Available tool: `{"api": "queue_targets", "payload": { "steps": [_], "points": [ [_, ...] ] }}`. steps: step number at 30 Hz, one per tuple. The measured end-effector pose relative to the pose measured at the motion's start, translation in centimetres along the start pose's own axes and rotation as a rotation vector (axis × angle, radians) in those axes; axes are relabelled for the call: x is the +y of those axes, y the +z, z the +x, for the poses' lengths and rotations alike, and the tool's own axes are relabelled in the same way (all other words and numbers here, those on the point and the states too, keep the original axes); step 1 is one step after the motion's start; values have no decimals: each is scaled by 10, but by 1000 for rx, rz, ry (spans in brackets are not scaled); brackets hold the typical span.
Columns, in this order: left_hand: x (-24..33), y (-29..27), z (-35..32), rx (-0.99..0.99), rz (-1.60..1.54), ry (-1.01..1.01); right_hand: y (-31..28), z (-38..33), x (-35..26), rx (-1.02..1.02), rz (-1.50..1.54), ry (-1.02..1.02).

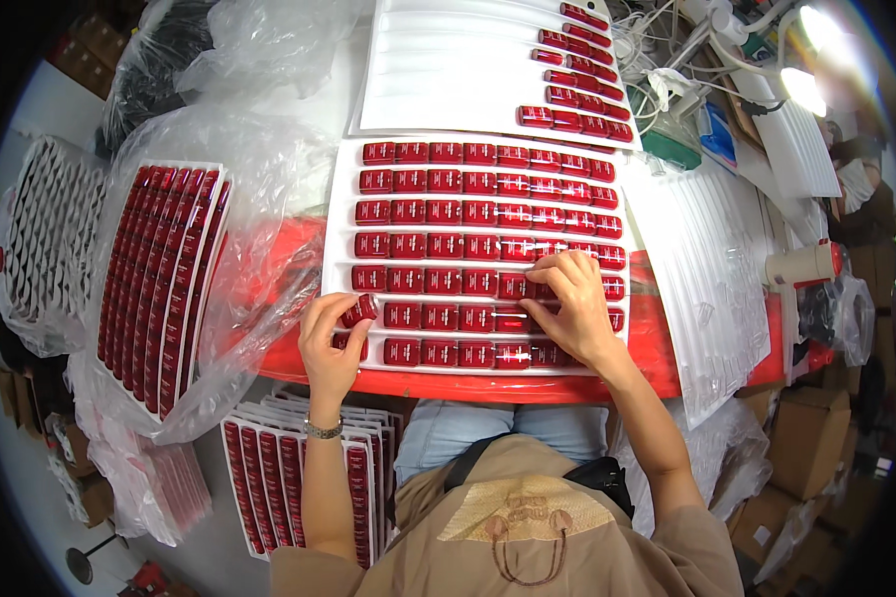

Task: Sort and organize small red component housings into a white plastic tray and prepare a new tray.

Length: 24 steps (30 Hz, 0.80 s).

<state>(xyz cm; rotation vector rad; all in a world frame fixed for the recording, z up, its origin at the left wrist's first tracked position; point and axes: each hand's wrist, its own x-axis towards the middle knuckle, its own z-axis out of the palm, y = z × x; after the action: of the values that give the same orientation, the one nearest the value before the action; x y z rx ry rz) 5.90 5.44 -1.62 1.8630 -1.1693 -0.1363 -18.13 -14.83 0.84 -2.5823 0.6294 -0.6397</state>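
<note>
Seven rows of small red rectangular pieces are sitting in the white tray that is lying on the red tabletop, each piece in its own pocket so the rows are staying even. The left hand is pinching one red piece between thumb and fingers at the left end of the sixth row, holding it tilted over its pocket. The right hand is lying with fingers spread and pressing down on pieces near the right end of the fifth and sixth rows, probably for seating them flat. More filled sheets are waiting in a plastic bag at the left.
</note>
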Motion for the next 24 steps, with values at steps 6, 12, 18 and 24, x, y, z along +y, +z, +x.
{"api": "queue_targets", "payload": {
  "steps": [6, 12, 18, 24],
  "points": [
    [2, 0, 1, -1, -4, -6, -1, 0, -1, 5, 3, 0],
    [0, -1, -1, 2, -30, 9, 0, 0, 1, 26, 21, -14],
    [0, -2, -1, -22, -12, 14, -3, -2, 4, 96, 132, -33],
    [-5, -1, 0, -5, -15, 23, -18, -4, 0, 55, 712, 195]
  ]
}}
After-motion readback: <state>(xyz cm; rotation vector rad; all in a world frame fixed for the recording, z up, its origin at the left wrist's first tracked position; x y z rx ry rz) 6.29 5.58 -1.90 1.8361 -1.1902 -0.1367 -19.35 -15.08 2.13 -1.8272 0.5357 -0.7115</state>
